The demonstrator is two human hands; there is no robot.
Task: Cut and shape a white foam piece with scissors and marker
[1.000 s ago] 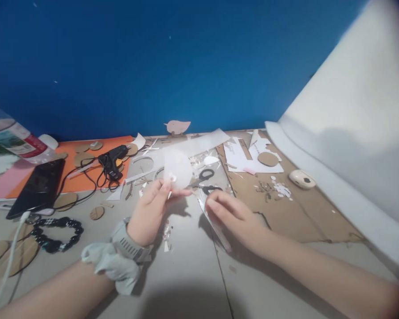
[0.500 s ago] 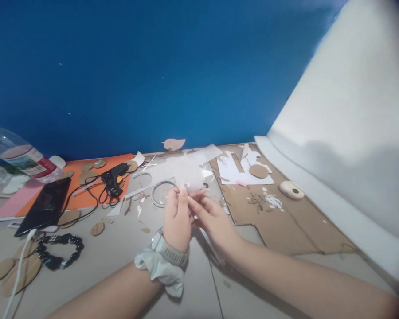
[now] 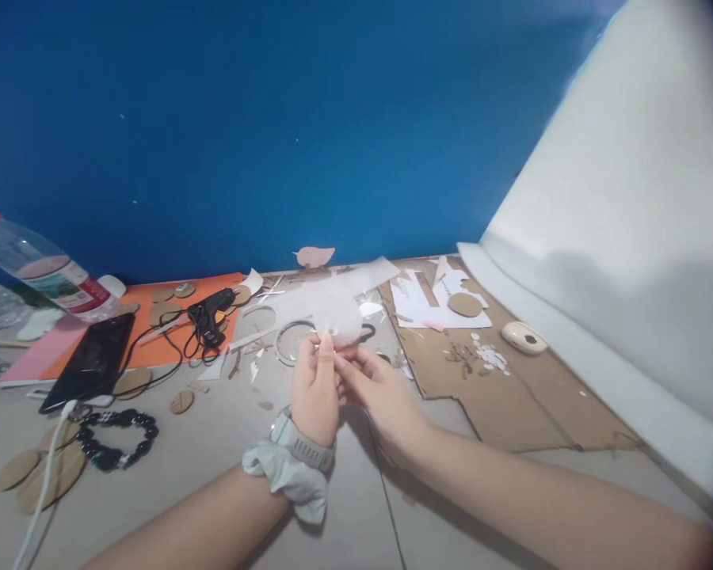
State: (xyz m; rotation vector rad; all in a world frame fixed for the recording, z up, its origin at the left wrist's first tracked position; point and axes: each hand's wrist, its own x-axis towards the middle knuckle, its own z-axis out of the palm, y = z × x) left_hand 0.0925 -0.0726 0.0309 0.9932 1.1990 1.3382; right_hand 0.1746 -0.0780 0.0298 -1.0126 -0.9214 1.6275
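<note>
- We find the white disc (image 3: 338,311), thin and see-through in look, held up in front of the person, its near edge at the fingertips.
- The left hand (image 3: 317,388) is closed in a pinch, thumb laid over the disc's near edge.
- The right hand (image 3: 386,396) is curled in beside it, thumb and forefinger drawn together near the same edge; we cannot tell whether it grips the disc or some small piece (the fingers hide it).
- We judge the step in hand to be close two-handed work at that edge. The next move, in our view, calls for a steady left pinch and a light right fingertip, since the disc looks easy to crease.
- Just behind the right hand we note the black handle of the scissors (image 3: 367,332); beyond the left, a clear ring (image 3: 278,348).
- Further left, a glue gun (image 3: 210,317) rests on an orange sheet (image 3: 154,354).
- To the right, a cardboard panel (image 3: 505,412) carries white paper bits (image 3: 492,358) and a pale oval device (image 3: 524,338).
- At the back, a pink bird cutout (image 3: 314,256) stands before the blue wall (image 3: 356,119).
</note>
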